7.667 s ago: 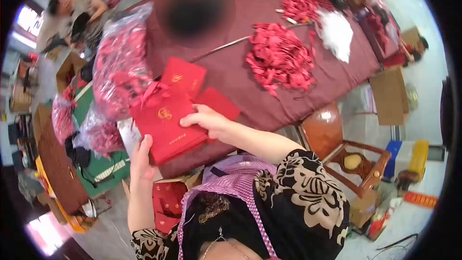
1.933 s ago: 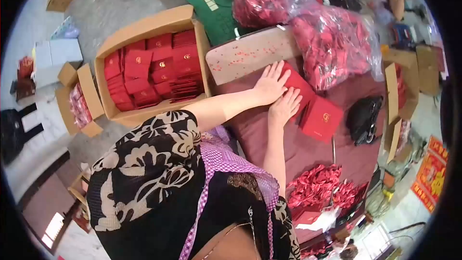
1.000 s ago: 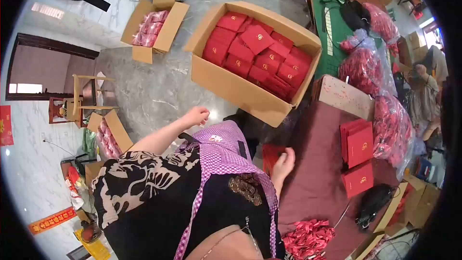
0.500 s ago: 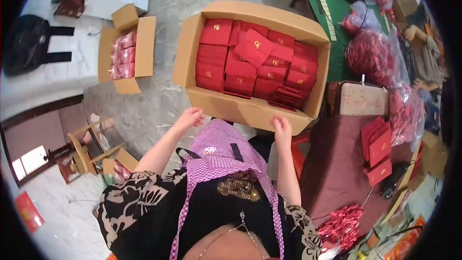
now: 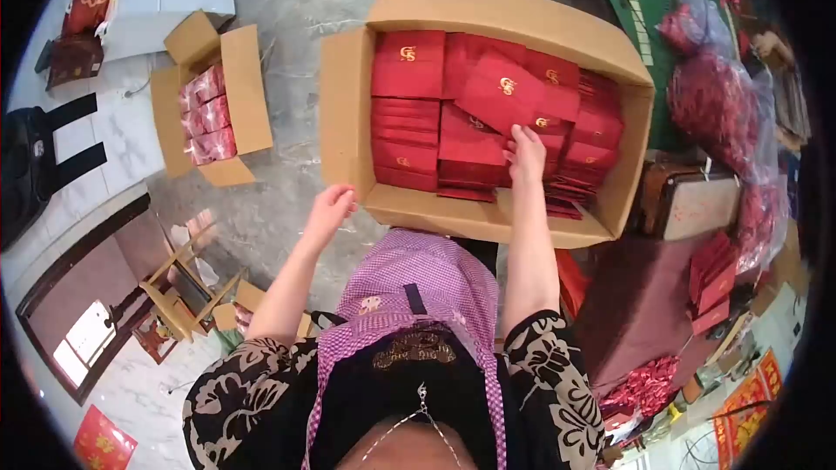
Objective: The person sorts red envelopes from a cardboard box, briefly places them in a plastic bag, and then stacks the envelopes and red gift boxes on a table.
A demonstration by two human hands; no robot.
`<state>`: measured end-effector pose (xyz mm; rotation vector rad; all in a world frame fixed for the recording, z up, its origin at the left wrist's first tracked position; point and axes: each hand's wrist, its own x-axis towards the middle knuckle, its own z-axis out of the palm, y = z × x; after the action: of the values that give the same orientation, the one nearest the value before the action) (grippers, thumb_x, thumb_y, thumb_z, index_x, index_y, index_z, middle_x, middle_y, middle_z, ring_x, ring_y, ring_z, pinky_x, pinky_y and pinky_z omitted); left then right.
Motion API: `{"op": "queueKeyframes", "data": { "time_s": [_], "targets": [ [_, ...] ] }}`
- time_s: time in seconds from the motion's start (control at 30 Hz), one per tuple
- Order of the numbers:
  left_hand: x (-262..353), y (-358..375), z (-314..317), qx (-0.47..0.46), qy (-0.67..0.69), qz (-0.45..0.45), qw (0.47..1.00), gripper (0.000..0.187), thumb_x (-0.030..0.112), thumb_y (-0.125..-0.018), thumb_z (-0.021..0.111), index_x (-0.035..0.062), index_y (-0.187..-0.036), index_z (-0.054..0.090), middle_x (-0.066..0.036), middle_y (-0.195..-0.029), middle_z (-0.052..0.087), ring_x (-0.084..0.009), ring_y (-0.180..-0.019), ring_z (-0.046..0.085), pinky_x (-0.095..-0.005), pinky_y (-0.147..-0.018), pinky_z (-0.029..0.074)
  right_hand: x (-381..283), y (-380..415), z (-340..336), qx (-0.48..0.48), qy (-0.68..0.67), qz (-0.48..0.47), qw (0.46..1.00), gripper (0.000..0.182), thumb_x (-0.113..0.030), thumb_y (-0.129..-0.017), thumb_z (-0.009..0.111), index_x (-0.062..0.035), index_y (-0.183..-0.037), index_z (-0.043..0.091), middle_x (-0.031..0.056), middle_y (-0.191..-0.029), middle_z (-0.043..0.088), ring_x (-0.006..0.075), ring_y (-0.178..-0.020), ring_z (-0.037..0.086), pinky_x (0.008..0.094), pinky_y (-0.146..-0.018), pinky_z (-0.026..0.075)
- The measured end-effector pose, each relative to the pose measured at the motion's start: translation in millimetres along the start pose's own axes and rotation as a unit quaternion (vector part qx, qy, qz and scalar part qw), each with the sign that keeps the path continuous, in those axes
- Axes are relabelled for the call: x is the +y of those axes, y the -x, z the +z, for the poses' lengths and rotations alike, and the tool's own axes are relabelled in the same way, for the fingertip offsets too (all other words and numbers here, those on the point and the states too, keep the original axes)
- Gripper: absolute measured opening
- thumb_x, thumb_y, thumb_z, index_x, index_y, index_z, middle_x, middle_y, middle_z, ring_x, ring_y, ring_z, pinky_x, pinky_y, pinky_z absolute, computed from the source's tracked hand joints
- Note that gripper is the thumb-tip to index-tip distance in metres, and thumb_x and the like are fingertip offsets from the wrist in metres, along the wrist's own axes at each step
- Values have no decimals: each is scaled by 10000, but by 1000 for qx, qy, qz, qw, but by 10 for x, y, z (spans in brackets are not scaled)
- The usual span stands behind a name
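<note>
A large cardboard box (image 5: 344, 113) in front of me is packed with rows of red envelopes (image 5: 405, 144) bearing gold lettering. One loose red envelope (image 5: 501, 87) lies tilted on top of the rows. My right hand (image 5: 527, 157) reaches over the near side of the box, fingertips at the lower edge of that loose envelope and thumb apart from the fingers. Whether it touches the envelope is hard to make out. Just outside the near left corner of the box, my left hand (image 5: 331, 209) hovers with loosely curled fingers, and I see nothing in it.
To the left stands a smaller open carton (image 5: 248, 91) with plastic-wrapped red packs. On the right, a maroon-covered table (image 5: 610, 313) holds more red envelopes (image 5: 712, 283) and a shiny red bundle (image 5: 644, 383). Bagged red goods (image 5: 714, 113) lie on a green surface. A wooden chair (image 5: 170, 296) is at left.
My right hand has moved from the box's near edge forward, over the envelopes inside. The left hand stays beside the near left corner. The view has shifted, and the box appears larger.
</note>
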<state>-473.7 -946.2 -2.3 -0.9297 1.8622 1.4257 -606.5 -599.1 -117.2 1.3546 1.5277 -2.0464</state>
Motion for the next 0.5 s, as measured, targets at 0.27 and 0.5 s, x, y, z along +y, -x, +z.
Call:
{"op": "queueKeyframes", "data": {
  "time_s": [0.27, 0.5],
  "targets": [
    [460, -796, 488, 61, -150, 295, 942, 295, 151, -819, 655, -26, -1046, 587, -172, -982, 621, -261, -889, 616, -335, -769, 499, -10, 58, -383, 2, -144, -42, 989, 370, -88, -856, 616, -24, -1184, 460, 34, -879, 582, 152, -689, 559, 292, -578, 480],
    [1120, -1603, 747, 162, -473, 469, 728, 803, 349, -650, 773, 10, -1278, 406, -197, -1339, 387, -354, -1219, 387, -462, -977, 353, 467, 563, -852, -66, -238, 0, 969, 195, -115, -857, 617, -113, -1021, 511, 2, -889, 578, 152, -700, 511, 330, -655, 440]
  ]
}}
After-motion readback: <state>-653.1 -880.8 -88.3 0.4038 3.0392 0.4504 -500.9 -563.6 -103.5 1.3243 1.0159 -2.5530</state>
